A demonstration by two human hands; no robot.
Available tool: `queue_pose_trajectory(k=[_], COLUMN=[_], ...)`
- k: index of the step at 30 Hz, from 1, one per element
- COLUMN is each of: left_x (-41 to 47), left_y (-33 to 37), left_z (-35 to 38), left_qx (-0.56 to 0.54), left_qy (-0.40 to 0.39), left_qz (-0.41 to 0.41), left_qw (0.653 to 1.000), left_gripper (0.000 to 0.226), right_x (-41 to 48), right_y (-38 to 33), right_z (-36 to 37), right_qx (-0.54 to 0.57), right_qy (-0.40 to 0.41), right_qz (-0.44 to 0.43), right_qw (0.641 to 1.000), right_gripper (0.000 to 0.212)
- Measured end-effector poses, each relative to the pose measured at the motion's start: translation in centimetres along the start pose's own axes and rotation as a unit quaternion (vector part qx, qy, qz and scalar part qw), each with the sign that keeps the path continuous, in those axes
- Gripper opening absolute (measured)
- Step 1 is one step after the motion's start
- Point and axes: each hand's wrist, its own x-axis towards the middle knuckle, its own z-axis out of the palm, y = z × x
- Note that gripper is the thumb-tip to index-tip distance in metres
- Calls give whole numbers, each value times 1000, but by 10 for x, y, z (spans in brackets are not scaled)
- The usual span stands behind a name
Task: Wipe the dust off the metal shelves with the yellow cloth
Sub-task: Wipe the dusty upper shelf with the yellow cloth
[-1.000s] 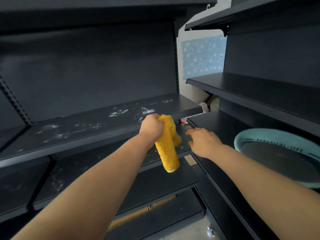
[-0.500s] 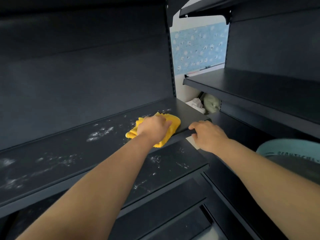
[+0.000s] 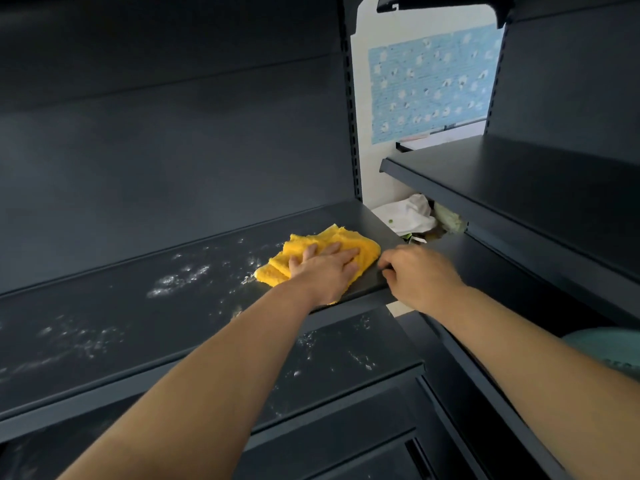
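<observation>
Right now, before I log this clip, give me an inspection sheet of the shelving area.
Surface: metal shelf, white dust patches left of the cloth; shelf below also dusty.
Job's things: yellow cloth flat on the shelf near its right end.
Clutter: crumpled white material behind the shelf end; teal basin on the right-hand unit.
Hands: left hand pressed flat on the cloth; right hand at the shelf's front corner.
Cables: nothing seen.
Surroundings: blue patterned sheet on the wall.

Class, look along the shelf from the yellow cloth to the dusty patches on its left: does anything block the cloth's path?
Nothing visible does. The left hand presses the yellow cloth flat on the shelf, and the white dust lies to its left on open surface. The right hand grips the shelf's front edge on the cloth's right, out of that path.
</observation>
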Motion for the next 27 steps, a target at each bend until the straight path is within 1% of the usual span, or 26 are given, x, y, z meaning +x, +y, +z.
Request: queue_pose_trajectory(k=[4, 8, 13, 15, 19, 25, 27], left_x=[31, 64, 103, 118, 147, 163, 158], left_y=[14, 7, -10, -15, -22, -35, -45], left_z=[-4, -11, -19, -21, -22, -22, -22], left_qx=[44, -5, -24, -38, -24, -13, -16], left_qy=[7, -34, -62, -58, -41, -17, -6], left_qz=[1, -7, 4, -12, -19, -25, -45], left_qw=[999, 999, 998, 997, 999, 999, 999], left_gripper=[49, 51, 51, 51, 51, 51, 50], right_x=[12, 32, 60, 69, 84, 102, 105], right_y=[6, 9, 10, 10, 4, -14, -22], right_z=[2, 4, 16, 23, 34, 41, 42], right_qx=[5, 22, 12, 20, 14, 14, 13], right_qy=[4, -5, -35, -28, -9, -16, -18], right_qz=[3, 28, 72, 82, 91, 76, 60], right_qw=[1000, 999, 997, 996, 996, 997, 998], right_gripper=[22, 25, 31, 32, 32, 31, 31])
